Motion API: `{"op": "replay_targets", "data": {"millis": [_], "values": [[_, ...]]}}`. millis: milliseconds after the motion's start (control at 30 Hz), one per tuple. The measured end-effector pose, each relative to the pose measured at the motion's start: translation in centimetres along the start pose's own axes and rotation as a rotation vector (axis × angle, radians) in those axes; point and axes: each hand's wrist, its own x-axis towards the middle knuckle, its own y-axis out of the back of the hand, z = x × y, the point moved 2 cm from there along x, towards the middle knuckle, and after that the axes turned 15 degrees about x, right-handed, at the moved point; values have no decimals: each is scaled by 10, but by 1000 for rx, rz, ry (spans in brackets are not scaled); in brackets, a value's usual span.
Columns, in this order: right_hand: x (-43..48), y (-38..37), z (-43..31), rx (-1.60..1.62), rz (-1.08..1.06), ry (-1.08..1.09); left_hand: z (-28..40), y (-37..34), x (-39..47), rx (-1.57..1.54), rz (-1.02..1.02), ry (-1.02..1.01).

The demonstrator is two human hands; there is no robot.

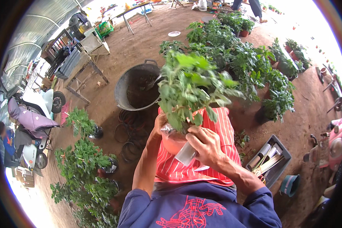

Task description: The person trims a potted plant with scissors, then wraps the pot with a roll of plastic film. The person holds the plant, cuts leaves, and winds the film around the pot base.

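A leafy green plant (188,85), blurred in places, stands in an orange-red pot (172,144) on my lap, over a red striped cloth (216,122). My left hand (160,123) grips the pot's left side near the rim, its fingers partly hidden by leaves. Clear plastic film (167,128) shows beside that hand. On the other side, my right hand (205,142) pinches a strip of clear plastic (185,154) against the pot, close under the foliage. The strip's free end hangs over the pot's front.
Beyond my knees stands a black tub (122,91) containing soil. Wire rings (129,145) lie below it. Potted plants stand left (82,159) and right (239,57). A grey tray (285,159) holds sticks and rolls beside a blue-green tape roll (290,185). Another person's legs (253,8) show far off.
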Motion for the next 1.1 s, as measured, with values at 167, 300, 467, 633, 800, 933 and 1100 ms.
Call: {"op": "replay_targets", "data": {"millis": [167, 300, 467, 633, 800, 933, 1100], "values": [[9, -2, 11, 0, -23, -60, 59, -72, -46, 462, 270, -109], [7, -14, 6, -14, -1, -84, 90, -108, -111, 856, 444, -169], [14, -27, -5, -61, 23, -37, 82, -148, -142, 1548, 224, -336], [24, -28, -19, -173, 63, 13, 63, -132, -120, 1419, 228, -566], [23, -5, -19, -285, 112, -64, 76, -165, -90, 1424, 120, -549], [19, -2, -15, -292, 83, -144, 55, -169, -75, 1236, 74, -465], [20, 2, 4, -284, 56, -220, 43, -172, -56, 1447, 137, -561]]}}
